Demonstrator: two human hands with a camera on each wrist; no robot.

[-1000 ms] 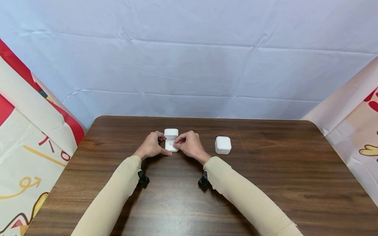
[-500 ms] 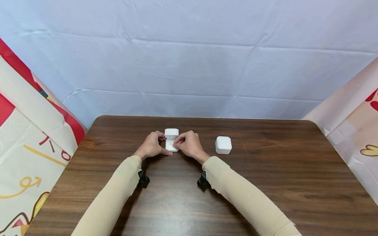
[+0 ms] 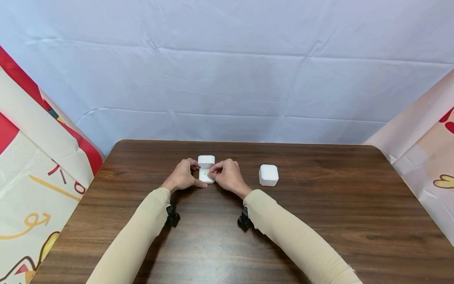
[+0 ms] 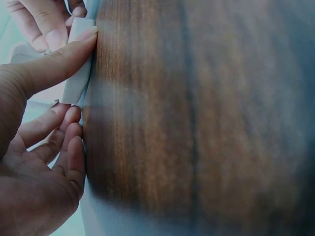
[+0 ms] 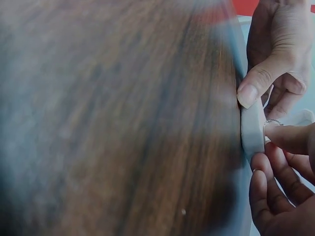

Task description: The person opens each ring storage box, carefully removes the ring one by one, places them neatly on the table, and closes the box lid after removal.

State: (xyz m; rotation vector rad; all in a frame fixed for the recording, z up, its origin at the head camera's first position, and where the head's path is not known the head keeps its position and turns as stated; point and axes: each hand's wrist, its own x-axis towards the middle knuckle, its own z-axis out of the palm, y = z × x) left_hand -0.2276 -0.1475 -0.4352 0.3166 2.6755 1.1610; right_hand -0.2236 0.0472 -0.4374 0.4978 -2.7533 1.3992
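A small white ring box (image 3: 206, 159) stands on the table with its lid raised. My left hand (image 3: 181, 174) grips its base from the left, the thumb (image 4: 59, 64) along the front and the other fingers at the side and behind. In the right wrist view, a thin silvery ring (image 5: 273, 121) shows at the top of the box base (image 5: 252, 130). My right hand (image 3: 229, 176) comes in from the right and pinches the ring between thumb and forefinger; the fingertips hide part of it. Its other fingers lie against the side of the box.
A second white box (image 3: 268, 175), closed, stands to the right of my right hand on the brown wooden table (image 3: 337, 197). A pale cloth wall (image 3: 227, 79) hangs behind the table's far edge. Patterned cloths (image 3: 42, 189) flank both sides.
My hands and the ring box keep nearly the same place. The right fingertips shift very slightly at the ring.
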